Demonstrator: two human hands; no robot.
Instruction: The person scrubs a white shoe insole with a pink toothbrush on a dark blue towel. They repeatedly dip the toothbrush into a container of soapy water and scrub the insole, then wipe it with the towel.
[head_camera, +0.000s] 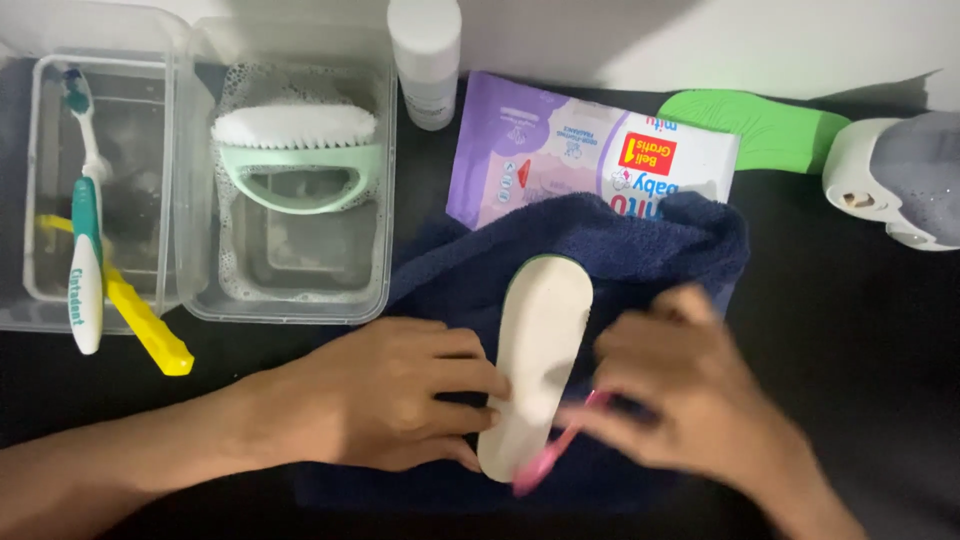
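Blurred right hand (690, 395) is pinching a pink toothbrush (553, 452) against the white insole (537, 345); left hand (395, 395) is pressing fingertips on its edge, insole lying on the navy towel (620, 245). Beyond, a mint scrub brush (297, 155) is sitting in a soapy tub (290, 290).

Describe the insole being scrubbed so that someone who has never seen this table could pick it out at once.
Start at the dark blue towel in the middle of the black table. On it lies the white insole, between the left hand and the right hand holding a pink toothbrush. Unlike the green insole behind, it faces pale side up.
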